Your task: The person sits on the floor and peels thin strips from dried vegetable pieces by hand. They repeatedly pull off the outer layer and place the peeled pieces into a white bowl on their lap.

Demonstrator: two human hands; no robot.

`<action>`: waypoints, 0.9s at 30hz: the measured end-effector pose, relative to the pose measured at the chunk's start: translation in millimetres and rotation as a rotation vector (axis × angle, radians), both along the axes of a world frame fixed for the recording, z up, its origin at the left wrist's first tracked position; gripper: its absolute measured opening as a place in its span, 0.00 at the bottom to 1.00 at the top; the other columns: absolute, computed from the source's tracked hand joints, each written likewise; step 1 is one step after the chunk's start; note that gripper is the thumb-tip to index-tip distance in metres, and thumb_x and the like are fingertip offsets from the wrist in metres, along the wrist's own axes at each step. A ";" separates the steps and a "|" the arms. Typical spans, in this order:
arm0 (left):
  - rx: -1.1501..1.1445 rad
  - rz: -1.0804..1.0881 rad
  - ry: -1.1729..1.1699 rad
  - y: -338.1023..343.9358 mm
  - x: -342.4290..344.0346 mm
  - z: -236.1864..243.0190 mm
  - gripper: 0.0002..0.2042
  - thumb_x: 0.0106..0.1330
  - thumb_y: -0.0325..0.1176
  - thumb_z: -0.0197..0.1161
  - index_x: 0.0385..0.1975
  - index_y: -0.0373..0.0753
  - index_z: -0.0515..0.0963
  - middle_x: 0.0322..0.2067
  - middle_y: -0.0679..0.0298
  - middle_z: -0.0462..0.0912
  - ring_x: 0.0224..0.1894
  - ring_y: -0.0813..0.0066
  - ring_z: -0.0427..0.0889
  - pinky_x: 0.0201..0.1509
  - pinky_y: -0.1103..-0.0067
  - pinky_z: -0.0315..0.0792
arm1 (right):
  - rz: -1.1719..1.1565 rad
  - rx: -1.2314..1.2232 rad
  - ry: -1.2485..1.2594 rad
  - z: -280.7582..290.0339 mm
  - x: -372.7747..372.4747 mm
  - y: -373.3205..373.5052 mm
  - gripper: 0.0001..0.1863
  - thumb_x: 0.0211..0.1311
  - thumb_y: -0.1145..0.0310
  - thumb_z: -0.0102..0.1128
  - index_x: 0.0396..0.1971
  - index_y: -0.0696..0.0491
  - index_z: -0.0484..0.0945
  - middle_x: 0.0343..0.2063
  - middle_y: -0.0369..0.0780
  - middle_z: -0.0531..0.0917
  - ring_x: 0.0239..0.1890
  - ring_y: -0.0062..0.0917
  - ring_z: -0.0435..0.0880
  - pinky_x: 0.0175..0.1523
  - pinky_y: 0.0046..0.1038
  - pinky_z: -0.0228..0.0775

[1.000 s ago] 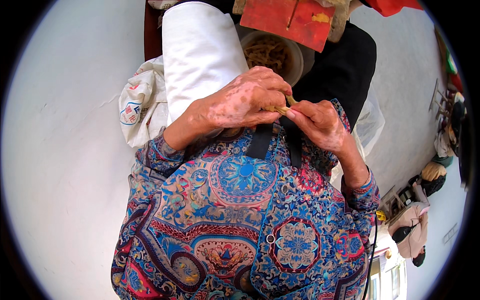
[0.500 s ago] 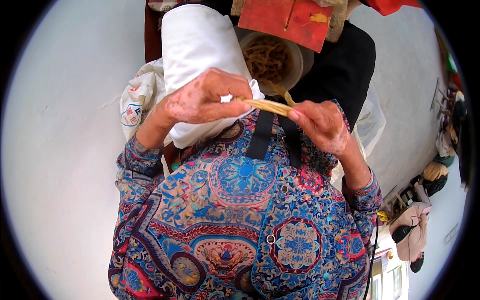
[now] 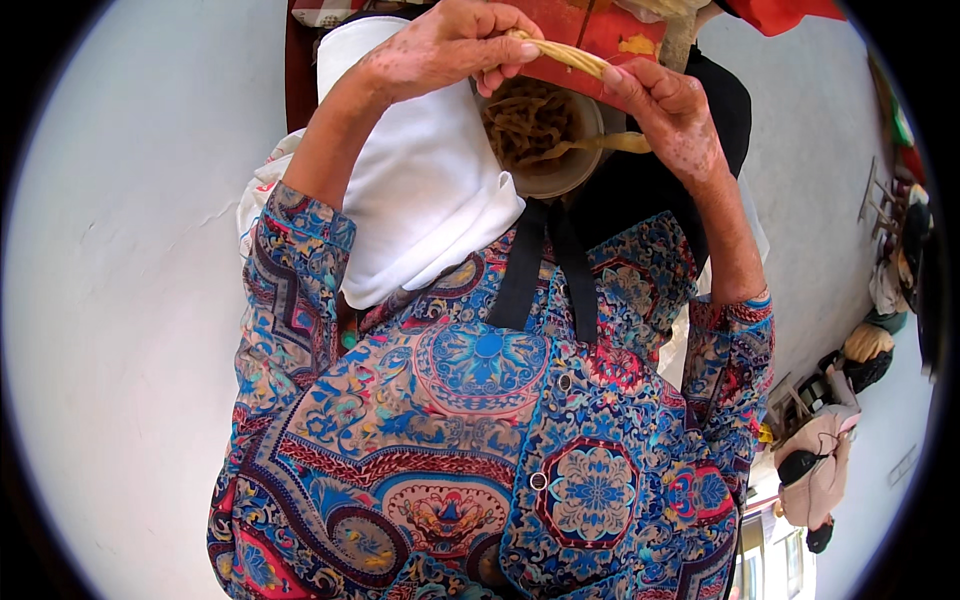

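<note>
Pinching opposite ends of a tan, twisted bundle of flat strips (image 3: 565, 55) between left grip (image 3: 450, 50) and right grip (image 3: 675, 110), above a red, flat board's (image 3: 605, 35) near edge; keep tension even, loose tail (image 3: 625, 142) untangled.

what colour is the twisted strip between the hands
The twisted strip is yellowish tan, best in head view.

top (image 3: 450, 440): blue-red-beige medallion print | buttons (image 3: 538, 481): round | sleeves (image 3: 290, 300): matching print | straps (image 3: 521, 280): black | trousers (image 3: 612, 195): black
</note>
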State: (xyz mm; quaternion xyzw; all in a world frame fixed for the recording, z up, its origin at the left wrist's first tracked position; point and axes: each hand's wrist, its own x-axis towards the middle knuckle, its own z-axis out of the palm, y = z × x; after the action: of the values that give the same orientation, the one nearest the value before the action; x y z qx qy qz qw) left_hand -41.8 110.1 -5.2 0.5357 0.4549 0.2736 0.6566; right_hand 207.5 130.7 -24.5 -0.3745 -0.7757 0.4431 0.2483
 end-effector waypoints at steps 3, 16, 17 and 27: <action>0.116 -0.030 0.240 10.1 3.7 3.5 0.10 0.67 0.37 0.55 0.35 0.36 0.76 0.18 0.73 0.73 0.21 0.86 0.69 0.23 0.85 0.62 | 0.002 0.074 -0.015 -12.9 5.1 10.8 0.15 0.63 0.60 0.58 0.26 0.59 0.78 0.12 0.38 0.68 0.16 0.19 0.65 0.22 0.24 0.60; 0.481 0.088 0.244 35.6 17.0 -14.6 0.10 0.64 0.35 0.57 0.28 0.33 0.77 0.16 0.67 0.70 0.20 0.82 0.68 0.22 0.80 0.63 | -0.134 -0.087 -0.009 -20.8 7.1 27.0 0.12 0.65 0.63 0.57 0.30 0.58 0.80 0.15 0.28 0.64 0.19 0.09 0.58 0.24 0.17 0.51; 0.468 0.094 0.284 36.9 18.0 -17.8 0.10 0.64 0.34 0.57 0.28 0.32 0.76 0.16 0.66 0.71 0.20 0.81 0.68 0.23 0.79 0.63 | -0.128 -0.103 -0.002 -23.6 7.6 28.1 0.12 0.65 0.63 0.57 0.29 0.58 0.80 0.15 0.28 0.64 0.19 0.09 0.58 0.24 0.17 0.51; 0.206 0.053 0.503 1.5 -4.6 -21.5 0.17 0.70 0.43 0.51 0.43 0.34 0.77 0.22 0.70 0.73 0.24 0.84 0.71 0.29 0.84 0.67 | -0.139 -0.068 -0.035 -15.0 8.0 16.5 0.15 0.66 0.63 0.55 0.25 0.59 0.77 0.14 0.30 0.64 0.19 0.10 0.60 0.23 0.17 0.53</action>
State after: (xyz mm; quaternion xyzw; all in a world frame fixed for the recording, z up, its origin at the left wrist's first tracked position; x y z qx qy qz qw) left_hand -46.3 111.7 -26.7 0.6387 0.5875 0.1939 0.4574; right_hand 215.6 147.2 -39.5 -0.4435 -0.7366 0.4442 0.2520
